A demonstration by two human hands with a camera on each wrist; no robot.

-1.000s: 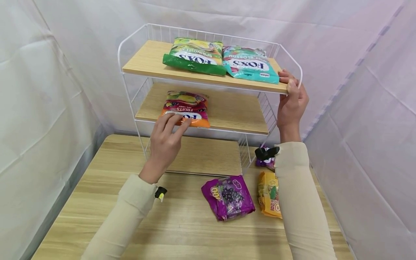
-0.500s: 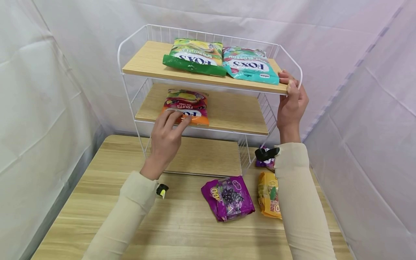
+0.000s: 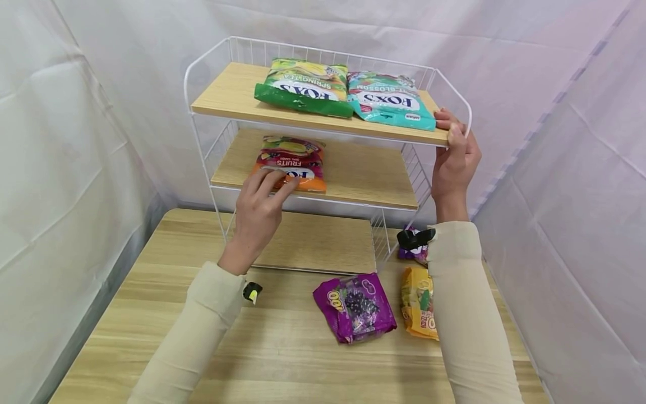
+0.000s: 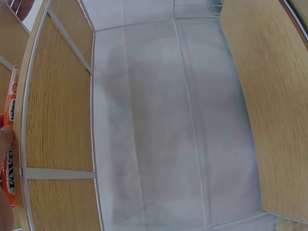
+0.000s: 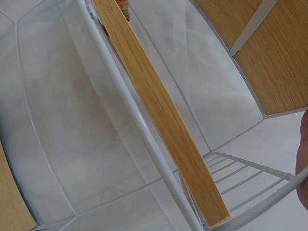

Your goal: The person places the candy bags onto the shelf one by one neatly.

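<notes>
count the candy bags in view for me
6: green bag and teal bag on the top shelf; red-and-orange bag on the middle shelf; grape bag, yellow bag and partly hidden dark purple bag on the table. The right sleeve may hide more.

A light wooden table (image 3: pixel 282 359) with wavy stripes fills the bottom of the frame. A purple bag (image 3: pixel 355 308) with grapes on it lies on the table, low and just right of the middle. Next to it on the right lies a yellow bag (image 3: pixel 418 303), and part of it is hidden. Above that, a small purple bag (image 3: pixel 414 255) peeks out. White cloth (image 3: pixel 353 17) hangs across the top and down the left and right sides. It has creases, and grey-blue patches (image 3: pixel 580 70) make a slanted line at upper right.
</notes>
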